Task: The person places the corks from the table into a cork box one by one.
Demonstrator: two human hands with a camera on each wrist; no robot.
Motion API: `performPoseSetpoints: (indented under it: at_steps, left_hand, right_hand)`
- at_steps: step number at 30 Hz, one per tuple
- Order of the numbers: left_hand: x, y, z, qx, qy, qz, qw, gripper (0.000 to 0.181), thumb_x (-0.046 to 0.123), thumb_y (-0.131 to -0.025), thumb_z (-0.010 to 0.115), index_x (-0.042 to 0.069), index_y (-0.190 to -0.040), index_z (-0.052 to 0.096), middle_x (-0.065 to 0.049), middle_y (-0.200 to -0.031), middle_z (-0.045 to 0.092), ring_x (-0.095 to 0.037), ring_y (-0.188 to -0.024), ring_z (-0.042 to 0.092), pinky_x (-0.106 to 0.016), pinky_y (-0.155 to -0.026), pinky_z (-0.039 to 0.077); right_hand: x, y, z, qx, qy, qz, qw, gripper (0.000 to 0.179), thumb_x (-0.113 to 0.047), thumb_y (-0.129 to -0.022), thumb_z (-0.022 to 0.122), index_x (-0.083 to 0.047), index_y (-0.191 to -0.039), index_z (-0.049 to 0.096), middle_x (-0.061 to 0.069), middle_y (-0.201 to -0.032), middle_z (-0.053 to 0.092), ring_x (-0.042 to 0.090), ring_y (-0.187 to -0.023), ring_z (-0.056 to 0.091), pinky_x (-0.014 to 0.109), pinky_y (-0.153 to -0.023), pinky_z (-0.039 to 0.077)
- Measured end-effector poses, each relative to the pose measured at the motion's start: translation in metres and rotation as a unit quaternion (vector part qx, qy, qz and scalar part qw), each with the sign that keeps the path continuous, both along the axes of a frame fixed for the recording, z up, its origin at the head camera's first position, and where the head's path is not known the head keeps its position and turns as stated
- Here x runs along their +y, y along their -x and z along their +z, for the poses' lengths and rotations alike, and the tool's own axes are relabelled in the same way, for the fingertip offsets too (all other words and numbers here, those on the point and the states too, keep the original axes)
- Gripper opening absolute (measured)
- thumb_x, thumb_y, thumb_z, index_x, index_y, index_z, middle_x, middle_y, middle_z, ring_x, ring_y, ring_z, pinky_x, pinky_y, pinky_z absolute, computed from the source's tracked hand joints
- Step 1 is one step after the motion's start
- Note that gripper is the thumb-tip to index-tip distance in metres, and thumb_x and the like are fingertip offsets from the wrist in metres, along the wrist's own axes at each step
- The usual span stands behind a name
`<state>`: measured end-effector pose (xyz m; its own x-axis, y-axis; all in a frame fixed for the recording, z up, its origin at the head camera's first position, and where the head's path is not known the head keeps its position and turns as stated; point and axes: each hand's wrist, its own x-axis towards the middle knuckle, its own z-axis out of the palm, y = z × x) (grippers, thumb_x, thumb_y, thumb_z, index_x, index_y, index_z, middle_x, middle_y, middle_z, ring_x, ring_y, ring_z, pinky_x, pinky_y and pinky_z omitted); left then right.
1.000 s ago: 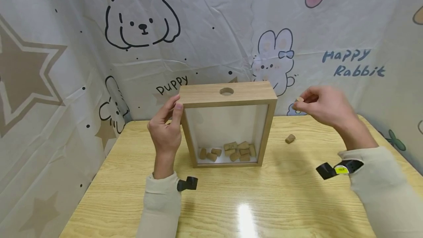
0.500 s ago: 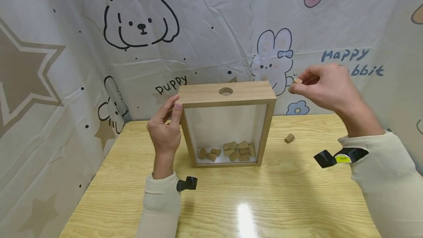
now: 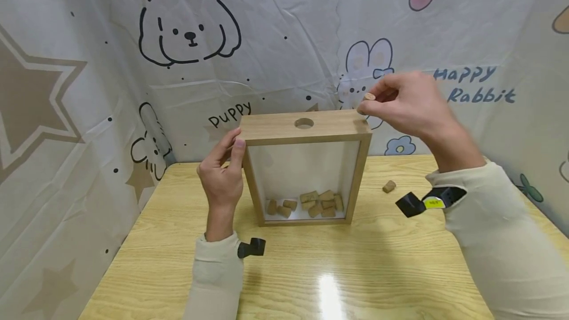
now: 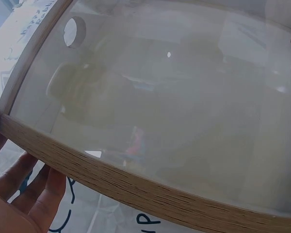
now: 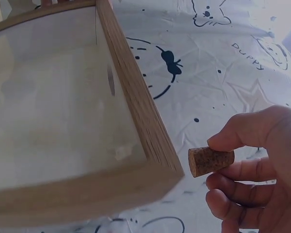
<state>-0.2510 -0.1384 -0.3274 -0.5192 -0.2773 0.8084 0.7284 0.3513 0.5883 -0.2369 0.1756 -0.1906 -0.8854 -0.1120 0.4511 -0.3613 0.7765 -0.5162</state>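
A shallow wooden display box (image 3: 271,126) with a clear front stands upright on the table, a round hole (image 3: 304,123) in its top. My left hand (image 3: 223,177) grips its upper left corner, the thumb at the front edge. Between thumb and fingers, my right hand (image 3: 411,105) pinches a wine cork (image 5: 211,161). That cork is over the box's top right corner in the head view; the right wrist view shows it just beside the corner. Several corks (image 3: 309,196) lie on the floor inside the box.
One loose cork (image 3: 388,186) lies on the wooden table (image 3: 378,270) to the right of the box. Behind the table hangs a pale cloth (image 3: 293,58) printed with cartoon animals, and it also covers the left side.
My right hand, with the cork in it, has risen and then moved left to the box's top right corner. My left hand and the box have stayed put.
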Motion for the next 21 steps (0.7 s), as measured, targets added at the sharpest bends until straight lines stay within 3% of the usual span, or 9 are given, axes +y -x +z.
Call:
performPoseSetpoints:
  at_steps: [16, 21]
  left_hand:
    - [0.001, -0.001, 0.002, 0.004, -0.005, 0.011, 0.9999, 0.021, 0.006, -0.094, 0.069, 0.006, -0.114, 0.076, -0.004, -0.103, 0.075, -0.02, -0.085, 0.071, -0.021, -0.077, 0.054]
    - [0.002, 0.0, 0.0, 0.006, -0.008, 0.009, 0.9999, 0.02, 0.006, -0.094, 0.069, 0.006, -0.113, 0.076, -0.003, -0.103, 0.075, -0.022, -0.085, 0.072, -0.023, -0.078, 0.055]
  right_hand:
    - [-0.049, 0.017, 0.001, 0.004, 0.002, 0.067, 0.9977, 0.013, -0.02, -0.081, 0.073, -0.007, -0.083, 0.074, 0.005, -0.078, 0.069, 0.019, -0.074, 0.061, 0.034, -0.069, 0.045]
    - [-0.062, 0.021, 0.0, 0.009, -0.022, 0.081, 0.9964, 0.015, -0.022, -0.081, 0.071, -0.007, -0.083, 0.076, 0.003, -0.075, 0.069, 0.018, -0.073, 0.06, 0.034, -0.068, 0.045]
